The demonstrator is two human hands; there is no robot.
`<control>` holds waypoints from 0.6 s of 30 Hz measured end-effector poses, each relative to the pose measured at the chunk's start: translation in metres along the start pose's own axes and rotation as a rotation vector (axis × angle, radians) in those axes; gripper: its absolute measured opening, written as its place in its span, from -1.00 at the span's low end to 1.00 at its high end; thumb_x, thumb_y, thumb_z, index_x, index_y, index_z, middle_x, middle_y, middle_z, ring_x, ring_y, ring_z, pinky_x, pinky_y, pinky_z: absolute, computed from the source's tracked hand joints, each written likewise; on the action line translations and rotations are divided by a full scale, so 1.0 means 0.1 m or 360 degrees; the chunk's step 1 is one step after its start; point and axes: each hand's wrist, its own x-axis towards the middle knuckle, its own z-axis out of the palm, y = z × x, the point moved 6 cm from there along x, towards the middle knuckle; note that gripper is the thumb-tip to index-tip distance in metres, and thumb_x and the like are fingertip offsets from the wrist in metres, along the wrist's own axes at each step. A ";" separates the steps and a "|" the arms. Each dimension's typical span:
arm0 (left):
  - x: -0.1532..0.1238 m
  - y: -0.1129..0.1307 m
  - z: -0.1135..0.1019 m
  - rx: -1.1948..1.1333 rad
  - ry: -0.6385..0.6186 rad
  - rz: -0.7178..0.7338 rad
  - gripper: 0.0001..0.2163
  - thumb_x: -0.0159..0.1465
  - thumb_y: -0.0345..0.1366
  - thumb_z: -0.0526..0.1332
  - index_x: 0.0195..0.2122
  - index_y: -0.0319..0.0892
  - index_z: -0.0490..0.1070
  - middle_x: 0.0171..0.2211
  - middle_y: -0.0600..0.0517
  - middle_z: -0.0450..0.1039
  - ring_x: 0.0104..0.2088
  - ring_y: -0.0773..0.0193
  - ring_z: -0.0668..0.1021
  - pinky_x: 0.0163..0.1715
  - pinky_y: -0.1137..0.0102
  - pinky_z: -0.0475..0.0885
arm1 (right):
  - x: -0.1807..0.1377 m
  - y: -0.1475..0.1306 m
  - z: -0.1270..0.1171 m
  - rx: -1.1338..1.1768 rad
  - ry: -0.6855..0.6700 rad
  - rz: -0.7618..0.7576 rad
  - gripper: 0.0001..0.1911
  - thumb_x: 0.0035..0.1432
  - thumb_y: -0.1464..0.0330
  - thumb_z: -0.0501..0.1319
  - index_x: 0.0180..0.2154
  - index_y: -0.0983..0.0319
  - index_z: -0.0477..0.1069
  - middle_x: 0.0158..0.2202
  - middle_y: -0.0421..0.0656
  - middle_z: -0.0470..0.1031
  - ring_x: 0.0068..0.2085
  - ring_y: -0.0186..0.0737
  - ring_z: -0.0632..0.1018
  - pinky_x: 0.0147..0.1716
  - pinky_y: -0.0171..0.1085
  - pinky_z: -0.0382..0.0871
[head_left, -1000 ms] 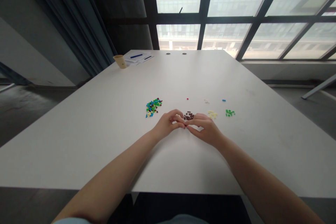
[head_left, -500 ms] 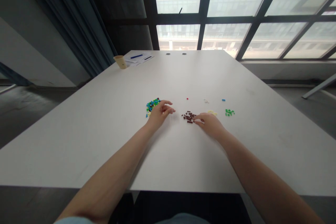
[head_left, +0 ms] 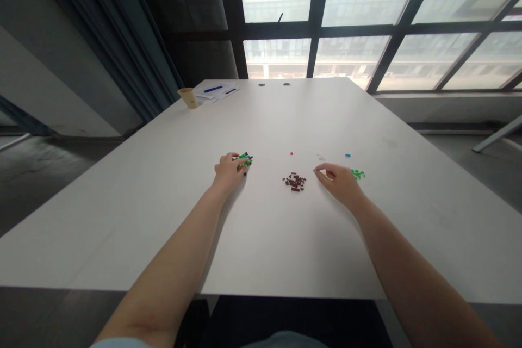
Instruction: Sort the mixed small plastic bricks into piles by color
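Note:
My left hand (head_left: 228, 171) rests over the mixed pile of small toy bricks (head_left: 245, 160), green, blue and dark brown, covering much of it. Its fingers are apart and touch the bricks. My right hand (head_left: 337, 180) is closed in a pinch just above the table, right of a heap of dark brown bricks (head_left: 294, 181). Whatever sits between thumb and forefinger is too small to name. Pale yellow bricks (head_left: 326, 174) lie partly hidden under this hand, and green bricks (head_left: 358, 174) show beyond its right side.
On the white table (head_left: 261, 250), a red brick (head_left: 291, 153), some white bricks (head_left: 321, 157) and a blue brick (head_left: 347, 155) lie farther back. A paper cup (head_left: 188, 99) stands at the far left edge by papers (head_left: 210, 97) and a blue pen (head_left: 212, 88).
My left hand has moved left onto the mixed pile. My right hand has left the dark brown heap and shifted right and slightly away, its fingertips now pinched.

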 end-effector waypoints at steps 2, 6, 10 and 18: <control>0.00 0.07 0.05 0.0081 -0.0019 0.0035 -0.73 0.19 -0.24 0.06 -0.13 0.06 0.47 0.01 -0.06 0.26 0.01 -0.01 0.28 -0.18 0.16 0.24 | -0.01 -0.02 0.05 0.0019 -0.0039 -0.0021 -0.76 0.03 0.30 0.08 -0.39 0.24 0.49 -0.67 -0.29 0.18 -0.60 -0.40 0.20 -0.53 -0.38 0.07; 0.00 0.14 0.07 0.0092 0.0033 0.0116 -0.77 0.19 -0.23 0.08 -0.23 0.04 0.51 0.01 -0.04 0.29 -0.01 0.02 0.28 -0.17 0.15 0.20 | -0.03 -0.07 0.14 0.0044 -0.0106 -0.0058 -0.77 0.03 0.32 0.07 -0.39 0.24 0.48 -0.65 -0.28 0.20 -0.59 -0.40 0.20 -0.53 -0.38 0.06; 0.00 0.17 0.04 0.0009 0.0071 0.0206 -0.83 0.16 -0.25 0.13 -0.34 -0.02 0.52 -0.05 -0.01 0.35 -0.02 0.06 0.30 -0.16 0.15 0.17 | -0.03 -0.08 0.18 0.0048 -0.0132 -0.0086 -0.77 0.03 0.33 0.07 -0.37 0.24 0.48 -0.64 -0.28 0.22 -0.58 -0.40 0.21 -0.52 -0.38 0.06; -0.07 0.37 -0.05 -0.0915 -0.0001 0.0018 -0.88 0.09 -0.23 0.20 -0.42 -0.16 0.44 -0.21 -0.02 0.43 -0.13 0.17 0.39 -0.16 0.27 0.24 | -0.03 -0.07 0.19 0.0048 -0.0126 -0.0099 -0.76 0.03 0.34 0.07 -0.38 0.26 0.49 -0.65 -0.27 0.24 -0.59 -0.41 0.22 -0.53 -0.39 0.06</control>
